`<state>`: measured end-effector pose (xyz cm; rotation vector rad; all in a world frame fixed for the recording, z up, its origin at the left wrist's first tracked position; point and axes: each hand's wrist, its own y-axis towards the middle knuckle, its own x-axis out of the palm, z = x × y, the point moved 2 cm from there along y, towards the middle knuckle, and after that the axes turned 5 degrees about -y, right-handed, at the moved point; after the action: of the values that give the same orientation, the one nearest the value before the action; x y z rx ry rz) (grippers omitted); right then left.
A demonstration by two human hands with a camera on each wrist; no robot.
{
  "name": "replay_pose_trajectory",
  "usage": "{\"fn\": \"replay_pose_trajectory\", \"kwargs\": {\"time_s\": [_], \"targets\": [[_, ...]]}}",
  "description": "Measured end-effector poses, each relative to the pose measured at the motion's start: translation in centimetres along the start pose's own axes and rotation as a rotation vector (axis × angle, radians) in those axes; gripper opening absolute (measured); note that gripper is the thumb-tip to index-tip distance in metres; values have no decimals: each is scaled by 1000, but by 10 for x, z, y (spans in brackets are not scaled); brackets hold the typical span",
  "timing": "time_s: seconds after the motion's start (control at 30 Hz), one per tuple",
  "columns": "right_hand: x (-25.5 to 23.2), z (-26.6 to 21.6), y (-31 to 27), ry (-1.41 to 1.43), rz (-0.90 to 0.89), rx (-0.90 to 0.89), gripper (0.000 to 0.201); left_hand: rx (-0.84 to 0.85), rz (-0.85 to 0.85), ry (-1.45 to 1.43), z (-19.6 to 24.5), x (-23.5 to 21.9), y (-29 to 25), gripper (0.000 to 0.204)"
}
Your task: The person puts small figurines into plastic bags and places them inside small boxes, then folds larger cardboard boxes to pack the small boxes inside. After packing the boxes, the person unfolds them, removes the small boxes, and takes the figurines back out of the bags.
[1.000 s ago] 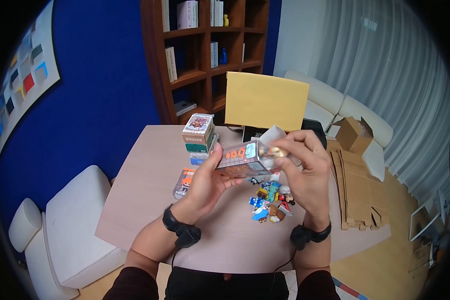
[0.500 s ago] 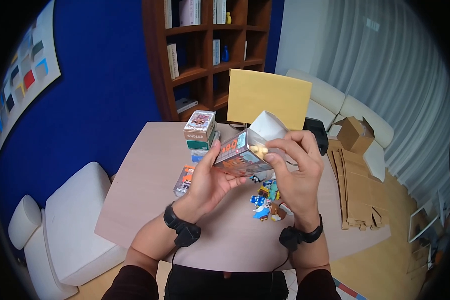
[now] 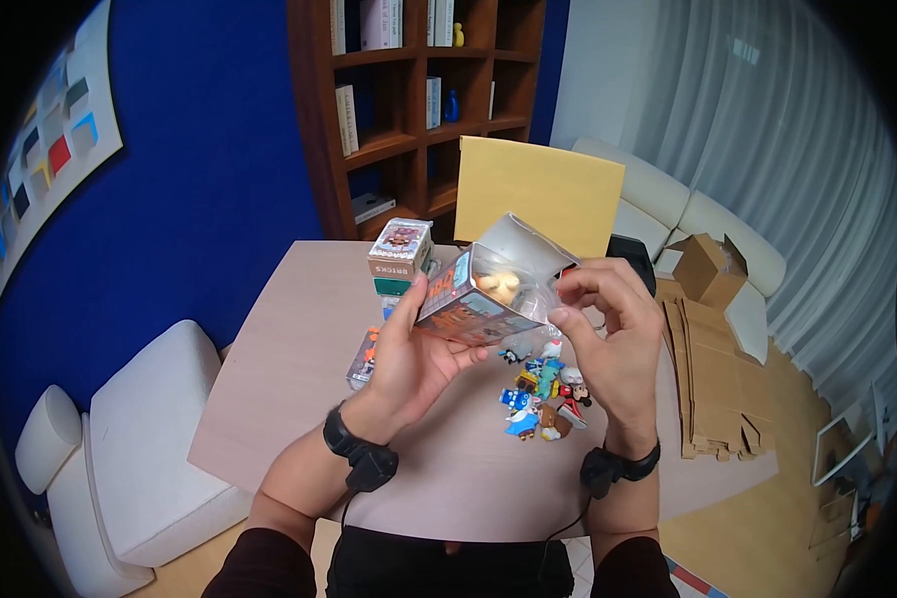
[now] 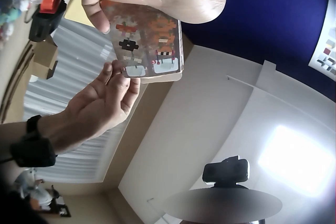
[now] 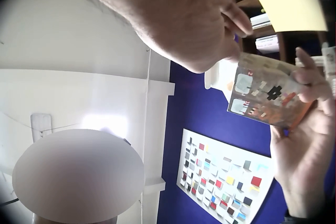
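My left hand [image 3: 404, 369] grips a small printed toy box [image 3: 473, 311], thumb on one side and fingers beneath. Its white flap [image 3: 528, 244] stands raised at the open end, which tilts toward the head camera. Inside lies a pale yellow piece [image 3: 500, 287] in a clear plastic bag [image 3: 538, 301]. My right hand [image 3: 618, 344] pinches the bag's edge at the mouth of the box. In the left wrist view, the right hand's fingertips [image 4: 116, 69] are right at the box's edge. Below the hands, several small colourful figurines [image 3: 543, 394] lie in a cluster on the table.
A stack of small boxes [image 3: 401, 249] stands on the table [image 3: 269, 399] at the back left, with an orange-printed box [image 3: 363, 359] in front. A yellow panel [image 3: 540, 194] rises at the back. Flattened cardboard [image 3: 713, 384] lies at the right.
The box has turned so its open end shows more to the head camera. My right fingers have moved off the yellow piece to the bag's edge on the right.
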<state>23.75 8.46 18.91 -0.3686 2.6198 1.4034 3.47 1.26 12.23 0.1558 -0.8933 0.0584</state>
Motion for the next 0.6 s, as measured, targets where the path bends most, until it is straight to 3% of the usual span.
{"fn": "replay_pose_trajectory", "kwargs": {"time_s": [0.27,0.37,0.47,0.53,0.6], "targets": [[8,-2,-5,-78,-5,-72,23,21,-12,50,2,2,-1,66],[14,-5,-8,-21,122,28,22,23,-22,90,2,3,-2,63],[15,-7,-11,-139,97,-26,24,12,-25,113,-1,6,-5,59],[18,0,-13,-232,99,-255,31,11,-24,115,-2,6,-5,59],[18,-2,-10,-222,95,-247,32,2,-47,83,-1,5,-5,60]]}}
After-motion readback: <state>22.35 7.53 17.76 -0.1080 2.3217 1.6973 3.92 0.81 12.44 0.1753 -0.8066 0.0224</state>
